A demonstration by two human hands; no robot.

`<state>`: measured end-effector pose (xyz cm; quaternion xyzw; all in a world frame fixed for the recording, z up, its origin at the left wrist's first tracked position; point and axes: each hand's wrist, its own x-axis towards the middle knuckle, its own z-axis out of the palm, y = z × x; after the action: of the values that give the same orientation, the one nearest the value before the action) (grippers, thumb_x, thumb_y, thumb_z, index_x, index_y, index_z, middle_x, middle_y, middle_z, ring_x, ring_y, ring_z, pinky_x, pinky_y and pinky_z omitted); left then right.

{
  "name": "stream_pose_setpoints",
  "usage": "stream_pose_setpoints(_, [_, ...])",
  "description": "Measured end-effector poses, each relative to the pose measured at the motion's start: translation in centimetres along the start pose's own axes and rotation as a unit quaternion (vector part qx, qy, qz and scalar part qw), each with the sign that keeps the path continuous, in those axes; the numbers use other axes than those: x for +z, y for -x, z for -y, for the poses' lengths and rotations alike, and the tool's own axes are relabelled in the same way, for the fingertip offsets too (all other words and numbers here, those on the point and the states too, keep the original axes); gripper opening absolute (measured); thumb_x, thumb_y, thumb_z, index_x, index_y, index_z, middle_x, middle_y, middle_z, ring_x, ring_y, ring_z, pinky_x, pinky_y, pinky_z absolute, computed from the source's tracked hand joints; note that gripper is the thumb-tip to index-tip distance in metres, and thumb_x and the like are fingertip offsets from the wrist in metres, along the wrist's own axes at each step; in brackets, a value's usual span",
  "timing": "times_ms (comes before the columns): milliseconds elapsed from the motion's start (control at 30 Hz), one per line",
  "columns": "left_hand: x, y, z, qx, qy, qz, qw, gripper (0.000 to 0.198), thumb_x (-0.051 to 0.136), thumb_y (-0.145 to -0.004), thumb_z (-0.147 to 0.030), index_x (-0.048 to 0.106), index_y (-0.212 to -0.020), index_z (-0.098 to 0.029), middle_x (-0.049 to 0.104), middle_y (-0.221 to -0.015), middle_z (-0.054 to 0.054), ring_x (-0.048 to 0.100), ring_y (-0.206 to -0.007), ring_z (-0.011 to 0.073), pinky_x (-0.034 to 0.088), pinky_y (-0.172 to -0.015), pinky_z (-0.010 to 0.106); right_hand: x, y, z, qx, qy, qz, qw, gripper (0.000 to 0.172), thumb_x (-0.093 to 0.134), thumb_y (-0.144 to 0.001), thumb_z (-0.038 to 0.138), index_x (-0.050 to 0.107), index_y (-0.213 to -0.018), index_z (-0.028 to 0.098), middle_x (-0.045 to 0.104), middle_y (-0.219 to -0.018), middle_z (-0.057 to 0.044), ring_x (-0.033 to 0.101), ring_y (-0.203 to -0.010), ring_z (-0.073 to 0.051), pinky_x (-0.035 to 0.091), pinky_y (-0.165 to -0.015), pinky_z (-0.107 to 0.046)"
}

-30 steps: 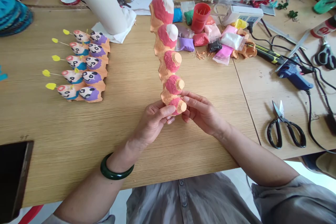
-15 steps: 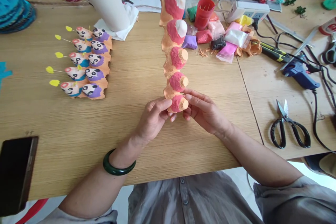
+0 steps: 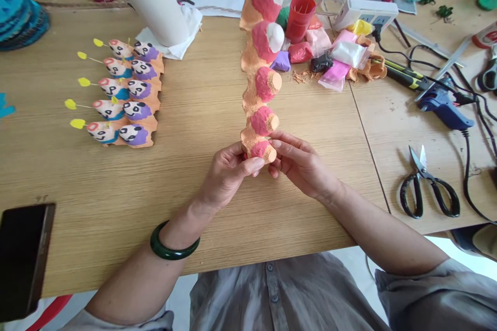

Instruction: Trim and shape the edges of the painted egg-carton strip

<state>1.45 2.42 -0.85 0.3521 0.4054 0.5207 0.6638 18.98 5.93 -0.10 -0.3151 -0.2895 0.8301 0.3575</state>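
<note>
An orange egg-carton strip with several pink-coated bumps is held over the table. Its two far bumps carry white tops, and the three near ones have bare orange tips. My left hand grips the near end from the left, thumb across the lowest bump. At that end's right side, my right hand pinches the strip between thumb and fingers. To the left stands a finished-looking orange carton piece with rows of painted faces and yellow shapes on sticks.
A white bottle stands at the back left on tissue. Bagged clay, a red cup and a power strip lie behind right. Scissors and a blue glue gun are at right, a phone at left.
The strip's far end has risen and swung slightly right, looming closer to the camera. My left thumb has shifted lower and right on the near bump.
</note>
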Motion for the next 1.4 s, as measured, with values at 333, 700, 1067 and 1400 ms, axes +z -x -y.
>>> stream_pose_setpoints(333, [0.22,-0.20,-0.57,-0.026,0.025,0.020,0.999,0.019,0.080,-0.077,-0.035,0.081,-0.082,-0.017,0.075,-0.077,0.006,0.062,-0.066,0.0155,0.047,-0.059,0.029,0.14,0.07,0.08,-0.011,0.023,0.002,1.000,0.028,0.083,-0.087,0.033,0.074,-0.110,0.020,0.067,-0.080,0.001,0.059,-0.065,-0.011,0.053,-0.057,-0.023])
stream_pose_setpoints(700, [0.23,-0.21,-0.44,-0.021,0.012,0.001,1.000,0.011,0.078,-0.075,-0.028,0.077,-0.072,-0.017,0.072,-0.072,0.004,0.059,-0.066,0.0150,0.047,-0.061,0.029,0.33,0.16,-0.19,-0.020,0.047,-0.004,0.999,0.029,0.082,-0.087,0.035,0.073,-0.111,0.021,0.063,-0.080,0.001,0.059,-0.070,-0.013,0.055,-0.060,-0.025])
stream_pose_setpoints(1067, [-0.18,-0.40,-0.24,-0.056,0.021,0.005,0.998,0.021,0.079,-0.075,-0.036,0.078,-0.074,-0.015,0.070,-0.075,0.006,0.057,-0.068,0.0167,0.051,-0.063,0.032,0.11,-0.01,-0.40,-0.037,0.053,0.016,0.998,0.031,0.084,-0.088,0.036,0.072,-0.113,0.021,0.066,-0.079,0.002,0.060,-0.067,-0.012,0.054,-0.059,-0.023])
stream_pose_setpoints(1400, [0.34,-0.39,-0.77,-0.103,0.084,-0.047,0.990,0.038,0.084,-0.071,-0.051,0.069,-0.071,-0.016,0.061,-0.067,0.003,0.047,-0.059,0.0116,0.038,-0.048,0.025,0.12,-0.12,-0.39,0.004,0.022,0.000,1.000,0.026,0.081,-0.087,0.033,0.075,-0.108,0.018,0.068,-0.082,-0.001,0.057,-0.068,-0.012,0.055,-0.059,-0.024])
